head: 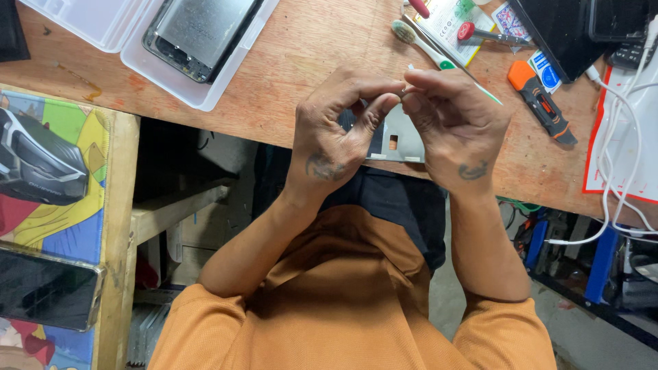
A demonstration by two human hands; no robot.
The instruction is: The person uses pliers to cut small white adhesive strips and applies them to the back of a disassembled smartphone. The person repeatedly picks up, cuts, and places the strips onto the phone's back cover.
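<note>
My left hand (343, 127) and my right hand (456, 127) meet over the near edge of a wooden table (295, 62). Their thumbs and forefingers pinch together at one small spot; what they pinch is too small to make out. Under both hands lies a thin grey metal plate (401, 140) with a small square cut-out, partly hidden by the fingers. A green and white toothbrush (439, 58) lies just beyond my right hand, its handle running behind the fingers.
An opened phone body (199, 31) rests in a clear plastic tray (103, 24) at the back left. An orange and black tool (541, 103), a red-handled screwdriver (490, 34), white cables (627, 137) and a dark device sit at right. A colourful mat (62, 178) with a phone (48, 288) is at left.
</note>
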